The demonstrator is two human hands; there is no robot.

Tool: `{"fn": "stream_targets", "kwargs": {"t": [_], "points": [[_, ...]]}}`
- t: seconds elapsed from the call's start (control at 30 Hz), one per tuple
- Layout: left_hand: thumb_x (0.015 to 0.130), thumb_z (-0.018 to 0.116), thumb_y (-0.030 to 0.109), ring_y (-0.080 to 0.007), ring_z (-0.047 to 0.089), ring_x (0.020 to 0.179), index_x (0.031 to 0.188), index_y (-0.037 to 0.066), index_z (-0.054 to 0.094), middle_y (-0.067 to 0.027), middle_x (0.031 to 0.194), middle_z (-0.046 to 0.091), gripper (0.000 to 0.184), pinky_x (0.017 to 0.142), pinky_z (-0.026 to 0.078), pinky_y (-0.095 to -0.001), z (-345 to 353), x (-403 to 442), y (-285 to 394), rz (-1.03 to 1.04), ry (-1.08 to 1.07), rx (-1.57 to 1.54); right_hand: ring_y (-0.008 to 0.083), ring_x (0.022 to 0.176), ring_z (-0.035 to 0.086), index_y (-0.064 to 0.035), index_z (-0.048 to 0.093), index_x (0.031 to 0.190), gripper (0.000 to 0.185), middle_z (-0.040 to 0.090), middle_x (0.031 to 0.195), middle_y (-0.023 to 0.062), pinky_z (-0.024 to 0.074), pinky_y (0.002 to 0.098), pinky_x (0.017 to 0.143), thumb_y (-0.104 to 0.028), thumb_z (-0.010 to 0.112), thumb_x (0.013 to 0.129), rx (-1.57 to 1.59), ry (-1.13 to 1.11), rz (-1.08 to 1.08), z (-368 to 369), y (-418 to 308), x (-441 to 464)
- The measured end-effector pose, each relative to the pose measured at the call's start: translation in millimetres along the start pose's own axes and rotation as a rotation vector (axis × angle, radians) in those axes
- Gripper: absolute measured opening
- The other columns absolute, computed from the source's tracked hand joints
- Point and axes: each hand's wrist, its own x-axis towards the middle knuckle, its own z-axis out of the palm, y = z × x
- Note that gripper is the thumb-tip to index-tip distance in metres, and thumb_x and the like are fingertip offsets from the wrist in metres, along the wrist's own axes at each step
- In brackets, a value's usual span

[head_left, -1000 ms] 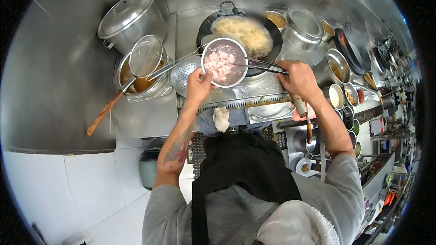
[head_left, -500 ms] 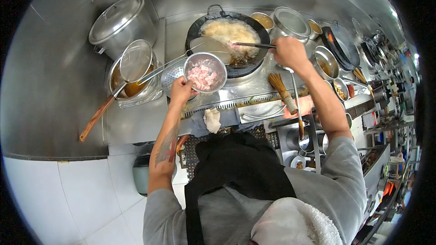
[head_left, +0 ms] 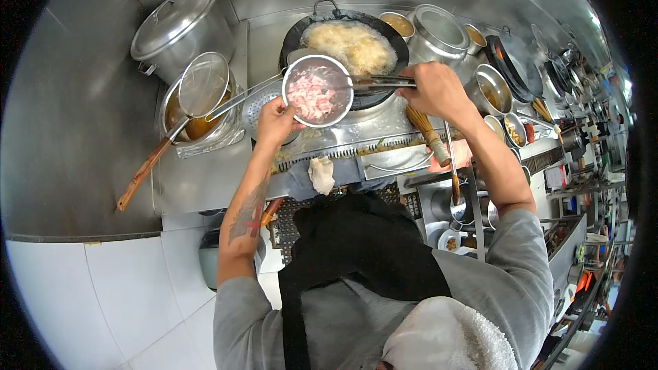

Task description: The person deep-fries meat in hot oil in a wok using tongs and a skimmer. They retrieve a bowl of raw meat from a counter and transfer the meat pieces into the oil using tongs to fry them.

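Observation:
My left hand point(head_left: 275, 122) grips the rim of a round metal bowl point(head_left: 336, 114), tilted toward me over the near-left edge of the wok. Pale pink raw pieces point(head_left: 312, 95) lie inside it. In my right hand point(head_left: 437, 90) are dark metal tongs point(head_left: 384, 82), blurred, their tips reaching the bowl's right rim. Whether the tips hold a piece cannot be made out. Behind the bowl, the black wok point(head_left: 395, 40) holds foaming oil with pale yellow frying food point(head_left: 353, 46).
A skimmer point(head_left: 204, 85) rests on a pot at left, beside a large lidded pot point(head_left: 179, 22). Below my right hand lie a bamboo brush point(head_left: 428, 138) and a ladle point(head_left: 455, 185). Several pots and small bowls stand at right. A cloth point(head_left: 321, 175) hangs at the front edge.
The tongs have moved from over the wok back to the bowl, as they were in the earliest frame. The bowl has risen slightly and moved right since half a second ago.

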Motion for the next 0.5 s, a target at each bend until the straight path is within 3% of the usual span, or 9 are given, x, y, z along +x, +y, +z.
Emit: {"fn": "stream_targets", "kwargs": {"t": [0.2, 0.27, 0.4, 0.47, 0.5], "points": [[0.09, 0.054, 0.002, -0.0143, 0.064, 0.064, 0.09, -0.004, 0.061, -0.0064, 0.078, 0.06, 0.009, 0.054, 0.061, -0.0274, 18, -1, 5, 0.063, -0.148, 0.042, 0.0378, 0.078, 0.066, -0.0043, 0.071, 0.087, 0.028, 0.066, 0.076, 0.0211, 0.0529, 0.045, 0.071, -0.03, 0.073, 0.075, 0.007, -0.137, -0.01, 15, -7, 6], [0.091, 0.054, 0.003, -0.0163, 0.065, 0.064, 0.093, -0.004, 0.061, -0.0093, 0.083, 0.063, 0.011, 0.053, 0.06, -0.0277, 18, -3, 7, -0.128, -0.077, -0.03, 0.0372, 0.078, 0.066, -0.0061, 0.072, 0.094, 0.029, 0.067, 0.079, 0.0204, 0.053, 0.0446, 0.072, -0.03, 0.071, 0.077, 0.027, -0.132, 0.03, 13, -1, 4], [0.092, 0.053, 0.004, -0.0181, 0.067, 0.064, 0.098, -0.006, 0.061, -0.0116, 0.086, 0.064, 0.014, 0.054, 0.061, -0.028, 2, 3, -22, -0.109, -0.024, -0.037, 0.0362, 0.077, 0.067, -0.0083, 0.073, 0.095, 0.027, 0.068, 0.081, 0.0192, 0.0532, 0.0434, 0.072, -0.03, 0.071, 0.078, 0.086, -0.046, 0.082, -11, 13, -3], [0.092, 0.053, 0.004, -0.0184, 0.067, 0.066, 0.099, -0.007, 0.06, -0.0112, 0.086, 0.064, 0.014, 0.055, 0.061, -0.0286, -2, 2, -28, -0.131, 0.035, -0.021, 0.0349, 0.076, 0.067, -0.0094, 0.074, 0.094, 0.026, 0.068, 0.082, 0.0182, 0.0533, 0.0422, 0.072, -0.03, 0.07, 0.079, 0.043, -0.027, 0.206, -15, 27, 0], [0.092, 0.052, 0.004, -0.0185, 0.067, 0.066, 0.098, -0.007, 0.059, -0.011, 0.086, 0.064, 0.014, 0.057, 0.061, -0.0292, -2, 0, -26, -0.136, 0.001, -0.129, 0.035, 0.075, 0.068, -0.007, 0.074, 0.089, 0.023, 0.069, 0.081, 0.0184, 0.0541, 0.0432, 0.07, -0.027, 0.069, 0.079, 0.041, 0.015, 0.197, -12, 29, -1]]}}
